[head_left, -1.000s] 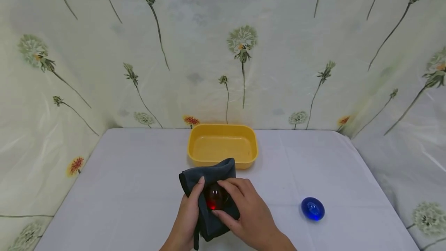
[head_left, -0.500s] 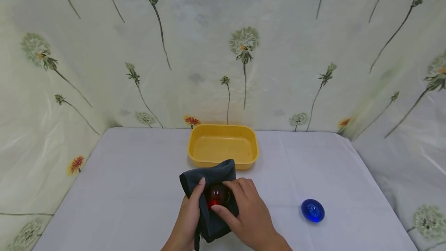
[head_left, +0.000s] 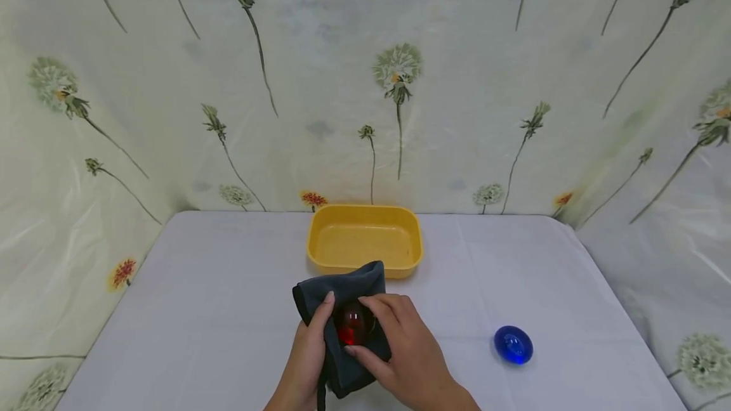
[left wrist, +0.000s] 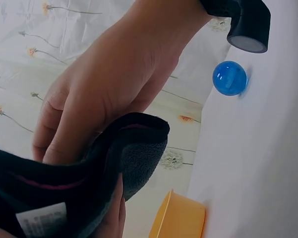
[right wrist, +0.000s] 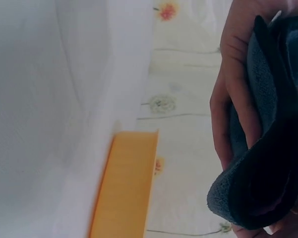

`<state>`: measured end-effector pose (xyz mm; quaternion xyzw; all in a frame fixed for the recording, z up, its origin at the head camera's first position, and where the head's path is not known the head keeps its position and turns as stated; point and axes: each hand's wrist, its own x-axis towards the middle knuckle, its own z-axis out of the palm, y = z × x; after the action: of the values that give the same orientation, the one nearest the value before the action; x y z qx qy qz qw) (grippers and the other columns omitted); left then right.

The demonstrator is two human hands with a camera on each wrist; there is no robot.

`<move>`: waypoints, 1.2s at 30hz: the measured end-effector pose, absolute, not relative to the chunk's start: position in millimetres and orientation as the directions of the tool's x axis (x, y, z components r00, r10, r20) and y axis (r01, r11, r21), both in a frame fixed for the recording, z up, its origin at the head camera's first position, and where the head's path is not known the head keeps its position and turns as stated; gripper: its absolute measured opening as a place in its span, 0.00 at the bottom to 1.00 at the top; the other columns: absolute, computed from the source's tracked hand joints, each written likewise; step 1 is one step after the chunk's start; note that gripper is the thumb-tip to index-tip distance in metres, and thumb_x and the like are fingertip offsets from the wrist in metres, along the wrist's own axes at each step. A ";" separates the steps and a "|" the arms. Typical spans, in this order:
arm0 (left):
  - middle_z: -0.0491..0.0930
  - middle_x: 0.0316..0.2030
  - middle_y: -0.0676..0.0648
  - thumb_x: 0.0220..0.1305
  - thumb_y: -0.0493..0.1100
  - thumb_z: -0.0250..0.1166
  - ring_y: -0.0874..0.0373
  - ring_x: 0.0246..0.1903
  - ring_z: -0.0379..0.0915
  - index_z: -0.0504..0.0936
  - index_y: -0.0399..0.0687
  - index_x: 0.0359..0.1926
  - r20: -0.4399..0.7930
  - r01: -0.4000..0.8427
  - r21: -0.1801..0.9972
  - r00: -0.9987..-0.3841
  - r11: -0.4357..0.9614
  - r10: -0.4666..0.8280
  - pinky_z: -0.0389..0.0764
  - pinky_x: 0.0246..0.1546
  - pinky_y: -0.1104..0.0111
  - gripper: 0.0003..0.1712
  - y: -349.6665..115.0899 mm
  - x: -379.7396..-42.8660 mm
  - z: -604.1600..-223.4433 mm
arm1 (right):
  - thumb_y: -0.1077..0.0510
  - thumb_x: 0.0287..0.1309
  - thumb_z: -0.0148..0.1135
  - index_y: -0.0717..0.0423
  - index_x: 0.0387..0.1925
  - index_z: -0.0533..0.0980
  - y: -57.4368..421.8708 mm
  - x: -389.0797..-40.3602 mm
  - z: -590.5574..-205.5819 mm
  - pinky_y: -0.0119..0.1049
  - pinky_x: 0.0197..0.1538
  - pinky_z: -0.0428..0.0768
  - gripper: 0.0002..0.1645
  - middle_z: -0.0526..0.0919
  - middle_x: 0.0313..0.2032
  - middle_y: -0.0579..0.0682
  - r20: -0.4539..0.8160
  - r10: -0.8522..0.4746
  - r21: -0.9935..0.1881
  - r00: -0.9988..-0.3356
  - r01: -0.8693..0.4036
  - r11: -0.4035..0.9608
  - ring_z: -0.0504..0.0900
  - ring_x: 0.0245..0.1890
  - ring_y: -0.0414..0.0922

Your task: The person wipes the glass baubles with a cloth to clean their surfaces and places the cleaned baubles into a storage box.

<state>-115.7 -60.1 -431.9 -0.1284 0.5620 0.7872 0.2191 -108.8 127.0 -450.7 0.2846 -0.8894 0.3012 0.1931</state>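
We seem to be wiping the red ball (head_left: 352,323), which is resting in the cloth (head_left: 345,283) above the surface (head_left: 228,309): our left grip (head_left: 308,349) is clasping the cloth's folds, and our right grip (head_left: 410,349), parted only to the ball's width, is pinching its sides. The next move is probably calling for turning the ball while pressing the cloth snug.

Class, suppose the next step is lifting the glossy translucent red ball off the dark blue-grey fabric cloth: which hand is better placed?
Right, I'd judge: the right hand has its grip around the red ball, while the left hand is busy holding the cloth.
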 end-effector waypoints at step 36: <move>0.68 0.68 0.39 0.74 0.75 0.50 0.46 0.64 0.66 0.58 0.41 0.77 -0.414 -0.458 0.851 -0.886 -0.255 0.210 0.75 0.64 0.50 0.50 -61.7 -115.0 -428.1 | 0.42 0.57 0.79 0.45 0.70 0.72 127.1 -109.4 -447.4 0.36 0.55 0.82 0.43 0.74 0.59 0.43 0.522 -0.400 -0.430 -0.754 -0.637 0.640 0.71 0.55 0.39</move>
<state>-115.0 -61.7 -428.1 -0.1087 0.5722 0.7845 0.2129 -109.4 127.1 -447.4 0.2931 -0.8847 0.3068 0.1932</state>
